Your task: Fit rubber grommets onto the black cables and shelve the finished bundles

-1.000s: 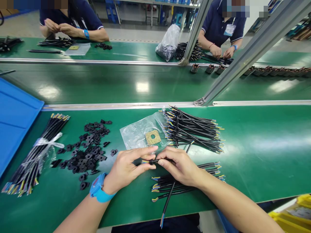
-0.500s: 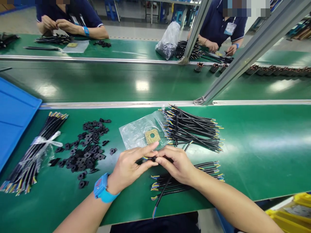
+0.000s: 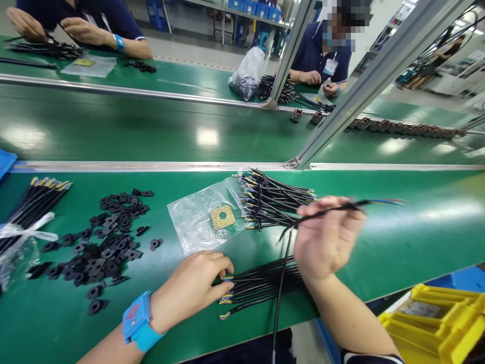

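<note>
My right hand [image 3: 326, 240] is raised above the bench, its fingers closed around a black cable [image 3: 320, 215]. Blue and orange wire ends stick out to the right, and a dark blurred piece sits on the cable near the fingertips. My left hand [image 3: 200, 278] reaches to the wire ends of a loose pile of black cables [image 3: 261, 283], thumb and forefinger apart around them. Another black cable [image 3: 281, 293] runs down beside my right wrist past the bench edge; whether that hand holds it I cannot tell.
Small black plastic clips [image 3: 102, 253] lie scattered at left, beside a tied cable bundle [image 3: 34, 207]. A yellow sponge [image 3: 223, 217] rests on a clear bag [image 3: 185, 222]. Behind are cables with black fittings [image 3: 280, 194] and a metal post [image 3: 364, 76]. Yellow bins [image 3: 428, 328] stand right; two co-workers sit opposite.
My hands have separated: the right has lifted away to the right with the cable, and the left has dropped to the lower cable pile. The camera view has shifted right.
</note>
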Motion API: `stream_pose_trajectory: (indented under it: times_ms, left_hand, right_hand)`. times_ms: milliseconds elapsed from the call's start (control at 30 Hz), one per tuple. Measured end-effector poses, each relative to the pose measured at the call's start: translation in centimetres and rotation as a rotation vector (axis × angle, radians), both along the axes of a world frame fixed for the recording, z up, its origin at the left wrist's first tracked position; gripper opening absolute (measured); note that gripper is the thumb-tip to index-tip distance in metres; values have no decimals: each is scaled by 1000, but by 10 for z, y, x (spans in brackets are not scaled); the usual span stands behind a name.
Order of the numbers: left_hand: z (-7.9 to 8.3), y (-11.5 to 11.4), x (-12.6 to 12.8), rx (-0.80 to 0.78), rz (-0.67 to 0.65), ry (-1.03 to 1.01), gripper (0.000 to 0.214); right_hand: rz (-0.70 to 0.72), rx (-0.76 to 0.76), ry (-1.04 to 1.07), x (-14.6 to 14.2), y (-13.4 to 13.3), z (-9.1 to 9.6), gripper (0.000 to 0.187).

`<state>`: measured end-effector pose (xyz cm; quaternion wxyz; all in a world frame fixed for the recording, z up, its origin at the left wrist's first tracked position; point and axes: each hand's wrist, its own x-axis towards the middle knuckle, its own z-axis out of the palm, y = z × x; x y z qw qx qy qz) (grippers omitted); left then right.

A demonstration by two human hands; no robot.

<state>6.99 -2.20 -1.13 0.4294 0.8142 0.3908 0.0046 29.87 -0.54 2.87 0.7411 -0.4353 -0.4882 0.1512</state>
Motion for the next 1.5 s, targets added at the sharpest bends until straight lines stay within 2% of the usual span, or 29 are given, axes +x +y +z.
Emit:
stream_pose_trajectory:
  times_ms: [67,133,200,233,267,333,367,433,500,567,600,633,667,767,867,967,1067,1133,1233,1333,1400,1500]
  left_hand:
    - [0,0,0,11,-9,-10,15]
    - [-1,0,0,8,-27,-21,15]
    - [-3,-1,1,5,-37,-31,16]
    - [-4,-1,1,7,-40,-37,16]
    - [-6,-1,1,7,-40,-44,16]
    - [-8,1,-1,1,-43,-68,16]
    - [-9,3,-5,0,-39,-86,17]
    - [-6,9,-20,31,18,-118,21]
    - [1,16,-46,146,189,-118,28]
    - [10,22,-77,319,438,-30,33]
    - [15,24,-92,399,551,45,34]
    - [20,24,-105,458,636,128,34]
    - [23,24,-116,492,684,207,33]
    - [24,20,-127,474,666,347,31]
    - [18,20,-113,394,556,410,28]
    - [15,24,-96,337,481,466,19]
    - [15,27,-88,332,472,473,4]
    - [13,28,-88,342,465,482,5]
    - [6,33,-88,368,469,476,8]
    - [-7,43,-82,469,553,356,19]
    - [-13,47,-76,514,581,309,23]
    - [-16,48,-73,486,520,325,26]
  right_hand:
    - [-167,82,-70,12,3,15,25]
    - [-303,144,-205,24,8,19,29]
    - [-345,185,-407,35,16,11,29]
    - [-313,166,-536,40,21,3,28]
    - [-244,106,-683,44,26,-4,27]
    - [-63,-106,-968,51,35,-16,24]
    - [0,-210,-1073,53,38,-16,23]
    - [89,-353,-1192,54,36,-6,25]
    - [267,-423,-1248,51,22,17,20]
    - [629,-493,-1319,46,-1,37,18]
    - [803,-535,-1361,45,-14,43,19]
    - [913,-581,-1403,45,-27,44,20]
    - [957,-616,-1443,45,-39,40,19]
    - [918,-624,-1508,52,-63,13,20]
    - [932,-569,-1469,57,-66,-6,22]
    - [964,-556,-1347,53,-55,0,18]
    - [1052,-576,-1304,41,-49,12,14]
    - [1074,-624,-1365,35,-51,15,16]
    - [1032,-680,-1425,30,-55,14,13]
    - [1042,-669,-1285,30,-54,11,11]
    - [948,-599,-1155,28,-48,7,14]
    - [644,-446,-1145,19,-36,-8,23]
